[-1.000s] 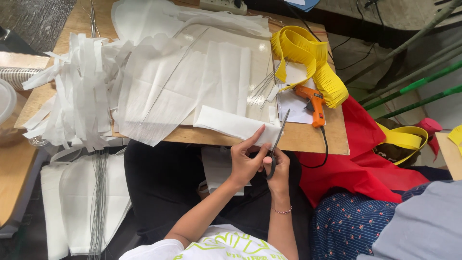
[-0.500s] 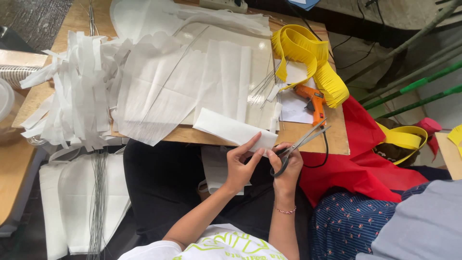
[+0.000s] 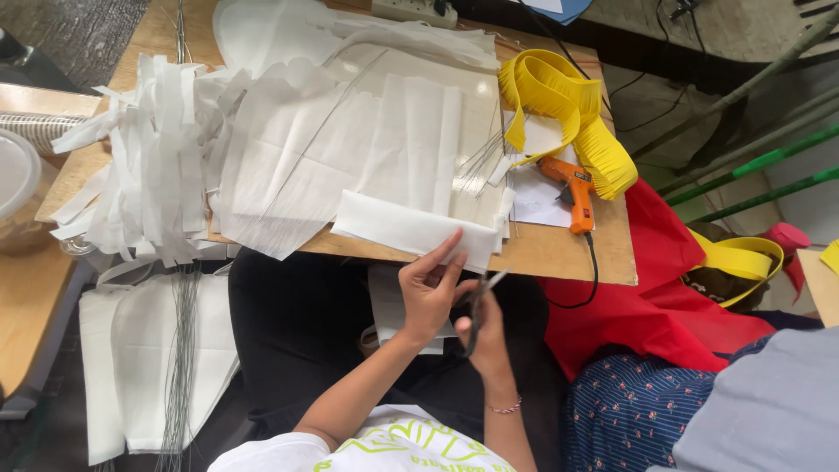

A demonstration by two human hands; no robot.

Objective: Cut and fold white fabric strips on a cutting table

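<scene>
The left hand [image 3: 430, 293] was raised from the lap toward the table edge, forearm angled up from the lower left, palm turned inward. Its fingers were spread and nearly straight, the index finger and thumb pinching the near edge of a folded white strip [image 3: 411, 229] that lay across the front rim of the table [image 3: 559, 253] and hung just over it. The grip was a light pinch, the other fingers loose.

The right hand [image 3: 486, 328] sat just beside the left, wrist bent, knuckles up, closed around the handles of the scissors [image 3: 479, 299]. The blades pointed up and to the right, toward the strip's corner, parted only slightly; whether they touched the paper could not be told.

One pair of scissors, one strip in hand. On the table lay one orange glue gun [image 3: 572, 188] with its black cord trailing over the edge, one coil of yellow fringe [image 3: 559, 109], a heap of white strips [image 3: 144, 166] too tangled to count, and one bundle of thin wires [image 3: 488, 156]. A second wire bundle [image 3: 182, 350] lay on white sheets below the table at the left.
</scene>
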